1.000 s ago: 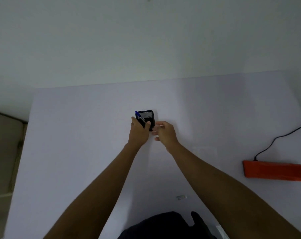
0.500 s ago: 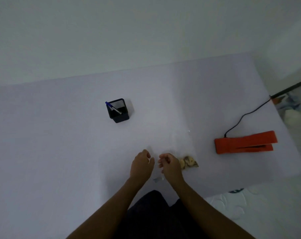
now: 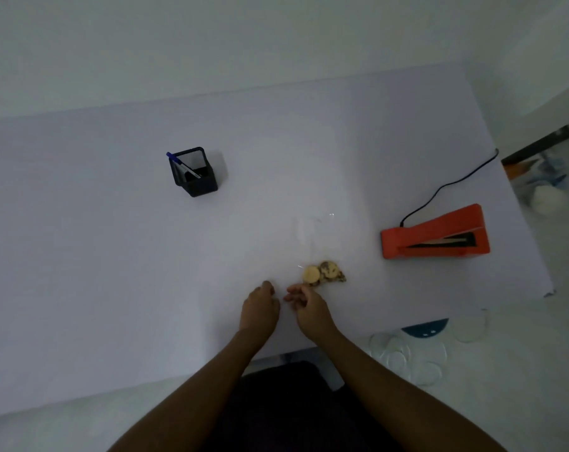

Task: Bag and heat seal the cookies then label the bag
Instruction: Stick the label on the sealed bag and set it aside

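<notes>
A few cookies (image 3: 323, 273) lie in the bottom of a clear bag (image 3: 309, 231) flat on the white table (image 3: 113, 272). Both my hands hover close together near the table's front edge, just left of and below the cookies. The fingers of my left hand (image 3: 260, 308) are curled, and my right hand (image 3: 309, 309) pinches thumb against forefinger. Between their fingertips they seem to hold a small pale label, hardly visible against the table. The orange heat sealer (image 3: 436, 236) sits at the right with its jaw slightly apart.
A black pen holder (image 3: 196, 177) with a blue pen (image 3: 180, 164) stands at the back left. The sealer's black cord (image 3: 452, 182) runs off the right edge. The table's front edge passes just below my wrists; clutter lies on the floor at the right.
My hands left the pen holder and came back to the front edge beside the bagged cookies. My head turned right, bringing the cookies and the whole sealer into view.
</notes>
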Demonstrator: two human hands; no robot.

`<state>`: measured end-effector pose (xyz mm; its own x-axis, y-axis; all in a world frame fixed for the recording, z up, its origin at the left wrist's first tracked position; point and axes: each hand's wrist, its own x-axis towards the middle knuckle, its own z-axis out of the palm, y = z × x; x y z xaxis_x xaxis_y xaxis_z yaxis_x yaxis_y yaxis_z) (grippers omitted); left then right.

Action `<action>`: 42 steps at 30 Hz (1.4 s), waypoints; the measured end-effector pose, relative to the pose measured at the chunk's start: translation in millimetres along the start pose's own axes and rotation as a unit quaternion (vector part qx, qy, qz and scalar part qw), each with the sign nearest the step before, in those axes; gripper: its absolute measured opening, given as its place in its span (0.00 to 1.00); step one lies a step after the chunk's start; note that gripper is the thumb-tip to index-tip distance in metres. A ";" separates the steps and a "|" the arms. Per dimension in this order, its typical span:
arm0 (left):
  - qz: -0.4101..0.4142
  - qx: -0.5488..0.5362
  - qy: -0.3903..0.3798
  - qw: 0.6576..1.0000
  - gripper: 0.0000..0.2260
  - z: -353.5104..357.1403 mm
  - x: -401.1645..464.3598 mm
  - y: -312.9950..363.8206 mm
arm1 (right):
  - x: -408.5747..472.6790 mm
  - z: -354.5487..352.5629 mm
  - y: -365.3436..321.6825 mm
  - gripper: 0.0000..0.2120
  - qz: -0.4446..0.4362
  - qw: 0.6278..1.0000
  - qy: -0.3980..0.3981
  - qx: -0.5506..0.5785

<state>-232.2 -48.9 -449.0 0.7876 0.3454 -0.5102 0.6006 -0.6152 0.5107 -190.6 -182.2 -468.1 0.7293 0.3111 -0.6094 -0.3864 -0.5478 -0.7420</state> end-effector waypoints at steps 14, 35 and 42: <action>-0.014 -0.067 0.031 0.997 0.04 1.9 -14.0 -10.9 | 3.6 2.2 8.8 0.18 -0.023 0.997 -0.076 -0.003; -0.171 -0.439 0.011 0.882 0.06 -21.3 -22.7 3.5 | 0.6 -11.7 -1.9 0.18 -0.049 0.988 -0.122 -0.080; -0.210 -0.630 -0.067 0.744 0.07 -51.7 -26.7 25.3 | -17.8 -28.3 -36.2 0.22 -0.100 0.991 -0.090 -0.014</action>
<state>-231.0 -37.0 -386.7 0.5240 0.1936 -0.8294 0.5081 0.7105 0.4869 -173.6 -189.8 -422.5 0.6760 0.5475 -0.4932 -0.2271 -0.4819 -0.8463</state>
